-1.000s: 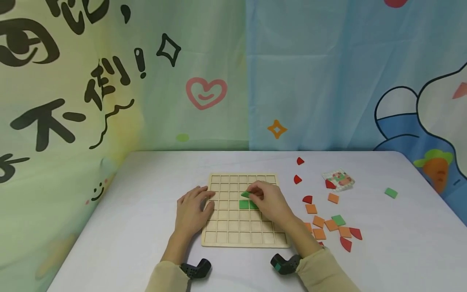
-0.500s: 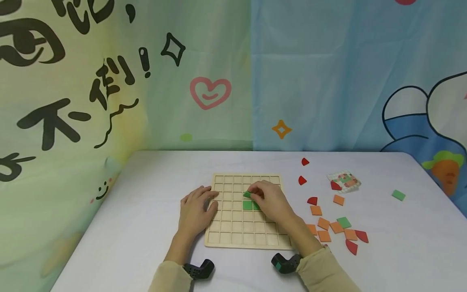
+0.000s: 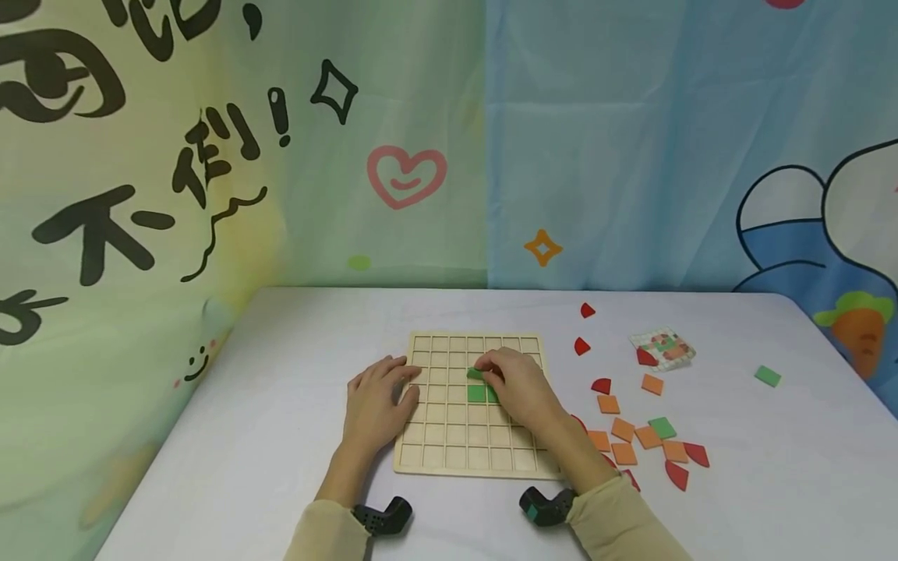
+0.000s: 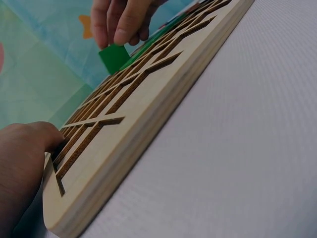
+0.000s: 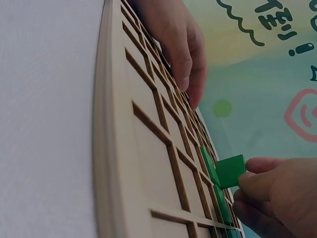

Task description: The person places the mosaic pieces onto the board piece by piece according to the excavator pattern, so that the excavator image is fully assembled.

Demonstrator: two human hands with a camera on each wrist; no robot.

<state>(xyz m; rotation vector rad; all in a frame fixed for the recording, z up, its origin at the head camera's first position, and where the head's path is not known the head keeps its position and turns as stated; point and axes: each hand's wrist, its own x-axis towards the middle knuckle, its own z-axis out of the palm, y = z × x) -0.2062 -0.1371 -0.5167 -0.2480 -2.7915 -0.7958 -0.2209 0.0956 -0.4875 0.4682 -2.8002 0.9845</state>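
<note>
The right hand (image 3: 522, 389) pinches a green tile (image 5: 231, 170) between thumb and fingertips; the tile is tilted over the board (image 3: 449, 458), beside the seated tiles (image 3: 476, 393). The left hand (image 3: 379, 405), thumb and fingers spread, rests at the board's left edge. The board lies flat, well in from the side edges of the worktop (image 3: 281, 436). Orange tiles (image 3: 624, 453) and red pieces (image 3: 677, 475) lie between board and right edge; a packet (image 3: 669, 347) lies toward the far right corner.
</note>
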